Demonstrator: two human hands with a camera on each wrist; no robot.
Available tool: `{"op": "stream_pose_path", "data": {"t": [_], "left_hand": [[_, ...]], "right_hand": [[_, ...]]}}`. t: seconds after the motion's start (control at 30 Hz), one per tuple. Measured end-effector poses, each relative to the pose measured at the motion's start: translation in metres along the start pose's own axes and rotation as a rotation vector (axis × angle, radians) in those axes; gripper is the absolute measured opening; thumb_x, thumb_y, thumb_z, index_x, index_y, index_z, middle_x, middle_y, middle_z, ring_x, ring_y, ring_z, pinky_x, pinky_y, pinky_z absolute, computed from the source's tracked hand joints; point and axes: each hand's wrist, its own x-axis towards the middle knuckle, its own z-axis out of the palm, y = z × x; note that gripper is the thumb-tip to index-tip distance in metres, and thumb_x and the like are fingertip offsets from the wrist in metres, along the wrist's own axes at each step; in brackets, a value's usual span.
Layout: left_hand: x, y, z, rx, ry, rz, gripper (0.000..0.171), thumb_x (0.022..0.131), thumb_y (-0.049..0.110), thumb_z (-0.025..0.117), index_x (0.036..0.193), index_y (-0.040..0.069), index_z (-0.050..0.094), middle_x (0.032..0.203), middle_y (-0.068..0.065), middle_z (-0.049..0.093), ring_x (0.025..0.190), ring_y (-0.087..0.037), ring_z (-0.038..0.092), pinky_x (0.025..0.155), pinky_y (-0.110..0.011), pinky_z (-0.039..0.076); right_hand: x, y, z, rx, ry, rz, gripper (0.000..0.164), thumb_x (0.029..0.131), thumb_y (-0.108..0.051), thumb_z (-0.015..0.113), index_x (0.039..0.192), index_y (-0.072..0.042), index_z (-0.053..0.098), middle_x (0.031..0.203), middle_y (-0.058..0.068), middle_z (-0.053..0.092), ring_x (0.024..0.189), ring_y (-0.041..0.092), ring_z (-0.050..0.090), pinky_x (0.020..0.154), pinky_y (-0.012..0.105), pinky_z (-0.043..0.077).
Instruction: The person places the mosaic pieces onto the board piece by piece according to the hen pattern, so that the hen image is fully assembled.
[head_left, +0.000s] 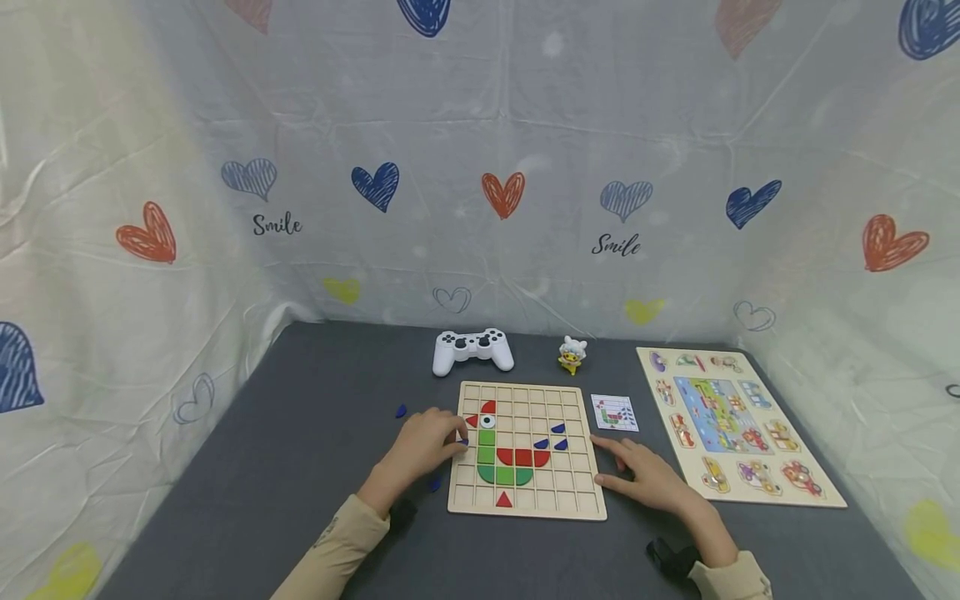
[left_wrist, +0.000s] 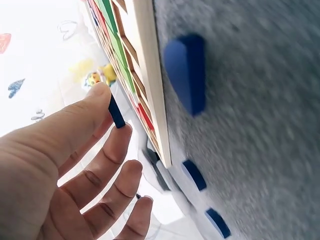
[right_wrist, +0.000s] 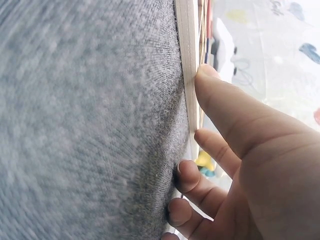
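My left hand (head_left: 423, 446) is over the left edge of a wooden grid board (head_left: 555, 502), pinching a small dark blue piece (left_wrist: 116, 114) between thumb and fingertip. Set in the board are green squares (head_left: 486, 446), red pieces (head_left: 522, 457), a white piece with a black dot (head_left: 487, 422) and several blue pieces (head_left: 558, 428), together like a bird. Loose blue pieces (left_wrist: 194, 175) lie on the cloth left of the board. On the right, my right hand (head_left: 645, 477) touches the board's edge with its thumb and index finger, its other fingers loosely bent.
A small pattern card (head_left: 615, 413) lies right of the board, and a large picture puzzle board (head_left: 686, 467) beyond it. Behind stand a white game controller (head_left: 472, 350) and a small figurine (head_left: 572, 355). Heart-printed curtains enclose the grey table (head_left: 247, 500).
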Motion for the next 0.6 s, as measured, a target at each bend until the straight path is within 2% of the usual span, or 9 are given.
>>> {"op": "stream_pose_path", "data": {"t": [0.37,0.6], "left_hand": [[0.010,0.016,0.007,-0.013,-0.023,0.072,0.011,0.079,0.032,0.072,0.084,0.024,0.068,0.068,0.013,0.055,0.068,-0.008,0.047,0.057,-0.024,0.035],[0.022,0.033,0.010,-0.004,-0.005,0.137,0.012,0.079,0.033,0.073,0.083,0.023,0.068,0.066,0.012,0.055,0.066,-0.007,0.048,0.053,-0.021,0.035]], "right_hand": [[0.000,-0.001,-0.001,0.000,0.003,-0.010,0.063,0.082,-0.047,0.064,0.135,-0.017,0.048,0.073,-0.005,0.038,0.059,0.002,0.027,0.054,0.020,0.024],[0.000,-0.002,-0.001,-0.006,0.002,0.001,0.063,0.082,-0.047,0.064,0.135,-0.017,0.048,0.073,-0.005,0.038,0.059,0.003,0.027,0.054,0.020,0.024]]}}
